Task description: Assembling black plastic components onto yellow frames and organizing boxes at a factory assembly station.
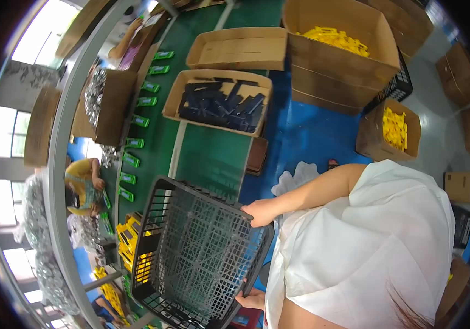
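I hold an empty black plastic mesh basket [191, 257] with both hands, tilted over the edge of a green conveyor belt [207, 156]. My right hand [259, 212] grips its upper rim near a corner. My left hand [252, 300] grips the lower rim, partly hidden behind my white garment [366, 247]. Nothing lies inside the basket.
On the belt stand a cardboard box of dark blue parts [219, 103] and an empty cardboard box [240, 48]. Small green items [136, 120] run in a row along the far side. Boxes of yellow parts [391, 129] sit on the blue floor. Another person in yellow [84, 186] works beyond the belt.
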Demonstrator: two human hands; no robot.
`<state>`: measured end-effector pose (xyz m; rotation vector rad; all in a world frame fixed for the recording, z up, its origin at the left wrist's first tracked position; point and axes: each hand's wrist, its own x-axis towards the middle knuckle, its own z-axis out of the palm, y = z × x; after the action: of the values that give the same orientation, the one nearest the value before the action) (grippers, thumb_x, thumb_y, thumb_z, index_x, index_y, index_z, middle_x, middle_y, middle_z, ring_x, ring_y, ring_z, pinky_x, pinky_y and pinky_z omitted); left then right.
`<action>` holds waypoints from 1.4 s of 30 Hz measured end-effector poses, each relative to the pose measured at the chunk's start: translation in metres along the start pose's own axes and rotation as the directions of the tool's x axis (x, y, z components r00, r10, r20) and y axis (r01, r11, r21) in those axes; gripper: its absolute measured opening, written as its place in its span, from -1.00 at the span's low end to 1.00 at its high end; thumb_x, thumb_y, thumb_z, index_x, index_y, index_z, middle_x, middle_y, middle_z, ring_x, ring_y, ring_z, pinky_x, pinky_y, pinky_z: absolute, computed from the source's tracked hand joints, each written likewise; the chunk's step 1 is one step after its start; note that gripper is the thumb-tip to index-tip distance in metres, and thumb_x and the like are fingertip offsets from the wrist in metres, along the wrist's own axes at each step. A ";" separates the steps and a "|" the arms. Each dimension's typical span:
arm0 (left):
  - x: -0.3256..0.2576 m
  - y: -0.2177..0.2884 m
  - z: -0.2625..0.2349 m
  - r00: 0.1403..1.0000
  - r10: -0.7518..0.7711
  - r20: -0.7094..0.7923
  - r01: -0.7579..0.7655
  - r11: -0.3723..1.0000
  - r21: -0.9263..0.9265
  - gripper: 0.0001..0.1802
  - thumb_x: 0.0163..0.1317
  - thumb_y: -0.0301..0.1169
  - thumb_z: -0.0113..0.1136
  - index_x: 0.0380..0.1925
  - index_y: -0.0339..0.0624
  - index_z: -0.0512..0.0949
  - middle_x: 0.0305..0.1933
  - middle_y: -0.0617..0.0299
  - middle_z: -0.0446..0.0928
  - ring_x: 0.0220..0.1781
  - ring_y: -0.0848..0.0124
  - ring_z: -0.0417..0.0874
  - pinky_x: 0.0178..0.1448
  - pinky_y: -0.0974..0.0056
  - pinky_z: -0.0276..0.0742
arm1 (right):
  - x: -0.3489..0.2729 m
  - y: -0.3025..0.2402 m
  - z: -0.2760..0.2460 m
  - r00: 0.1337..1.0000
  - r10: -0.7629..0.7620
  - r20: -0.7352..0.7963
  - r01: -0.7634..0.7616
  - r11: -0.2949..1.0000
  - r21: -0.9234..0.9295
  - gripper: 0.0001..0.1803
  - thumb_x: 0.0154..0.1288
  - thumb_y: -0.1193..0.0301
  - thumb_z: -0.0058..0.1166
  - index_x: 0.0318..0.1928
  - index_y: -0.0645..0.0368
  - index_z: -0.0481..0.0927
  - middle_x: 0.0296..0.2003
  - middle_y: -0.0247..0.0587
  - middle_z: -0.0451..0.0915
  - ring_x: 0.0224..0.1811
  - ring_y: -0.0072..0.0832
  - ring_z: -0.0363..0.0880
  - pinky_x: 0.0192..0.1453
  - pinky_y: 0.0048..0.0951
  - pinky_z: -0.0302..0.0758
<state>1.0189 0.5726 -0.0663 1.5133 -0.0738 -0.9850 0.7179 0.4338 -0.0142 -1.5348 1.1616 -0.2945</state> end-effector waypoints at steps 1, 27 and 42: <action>-0.014 0.004 0.009 1.000 0.003 -0.002 -0.003 1.000 -0.027 -0.78 -0.01 -0.38 -0.18 -0.61 -0.36 0.29 -0.42 -0.13 0.40 -0.34 0.10 0.49 -0.18 0.10 0.49 | -0.014 -0.001 -0.009 0.998 -0.056 -0.038 0.056 0.998 0.000 -0.50 -0.04 0.35 -0.10 -0.04 0.28 0.23 -0.21 0.10 0.43 -0.13 -0.10 0.40 -0.07 -0.24 0.33; -0.408 -0.158 0.433 -0.134 -0.350 0.927 -0.385 0.880 0.277 -0.76 -0.03 -0.52 -0.05 -0.29 -0.33 0.37 -0.21 0.11 0.40 -0.22 0.29 0.48 -0.06 0.22 0.41 | -0.436 0.234 -0.081 0.057 0.705 -0.707 0.847 0.340 0.408 -0.80 -0.21 0.55 -0.05 -0.44 0.21 0.35 -0.35 -0.07 0.45 -0.20 -0.31 0.46 -0.06 -0.36 0.36; -0.337 -0.407 0.546 -0.605 -0.758 0.243 -0.796 0.566 -0.215 -0.72 0.06 -0.27 -0.09 -0.50 -0.30 0.46 -0.61 0.09 0.39 -0.49 0.37 0.42 -0.34 0.29 0.35 | -0.516 0.171 -0.013 -0.581 0.786 0.213 0.814 0.565 0.137 -0.86 -0.11 0.36 -0.06 -0.46 0.09 0.37 -0.52 -0.26 0.44 -0.42 -0.38 0.48 -0.37 -0.30 0.44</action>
<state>0.2786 0.4305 -0.1603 -0.2561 -3.0626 -1.8240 0.3742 0.8506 0.0460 -1.3174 -1.3697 2.0787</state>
